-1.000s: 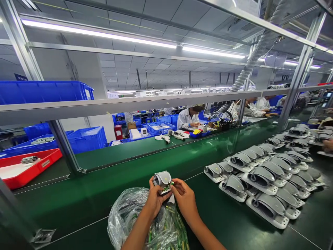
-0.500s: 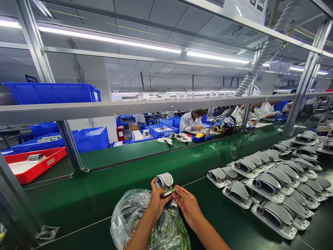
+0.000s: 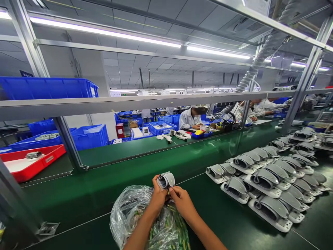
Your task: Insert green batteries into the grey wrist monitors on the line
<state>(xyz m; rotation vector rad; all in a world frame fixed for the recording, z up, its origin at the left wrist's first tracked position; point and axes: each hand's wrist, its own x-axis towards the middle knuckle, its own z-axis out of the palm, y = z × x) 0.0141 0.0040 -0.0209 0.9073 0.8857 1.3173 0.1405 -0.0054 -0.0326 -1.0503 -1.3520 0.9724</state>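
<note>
Hands [image 3: 158, 196] at grey cuff [image 3: 168, 180]

2 hands [image 3: 182, 202] on gray cuff [image 3: 166, 180], plastic bag [image 3: 125, 210] beneath

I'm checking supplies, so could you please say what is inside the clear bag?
Slender green pieces show inside the clear bag; whatever lies behind the left forearm is covered.

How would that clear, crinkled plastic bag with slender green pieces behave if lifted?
The clear plastic bag would probably sag, as its film lies in loose folds. The slender green pieces might shift, looking loosely bunched.
</note>
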